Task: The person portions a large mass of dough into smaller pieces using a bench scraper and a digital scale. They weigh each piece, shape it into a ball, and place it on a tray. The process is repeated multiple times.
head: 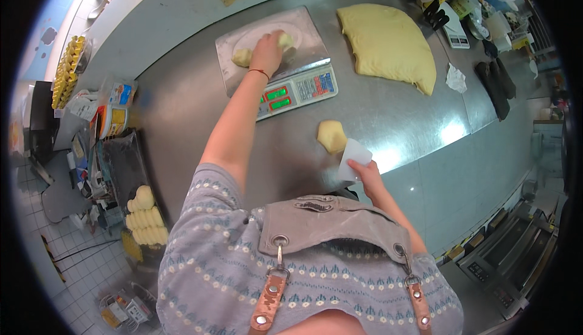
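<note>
My left hand (266,52) is over the steel platform (227,77) of a digital scale (314,86), its fingers around a pale dough piece (285,41); the far side of the grip is blurred. Another dough lump (242,57) sits on the platform, left of the wrist. My right hand (370,175) grips a white plastic dough scraper (355,156) by its near side. The scraper's far corner meets or overlaps the edge of a cut dough piece (331,135) on the steel table (282,162). Beyond it, to the right, a large slab of yellow dough (387,43) lies on the table.
Rows of shaped dough (146,225) fill part of a dark tray (123,162) at left. A lidded tub (114,121) and egg trays (68,73) stand behind it. A small kitchen scale (455,32), crumpled paper (455,79) and dark mitts (494,86) lie at right.
</note>
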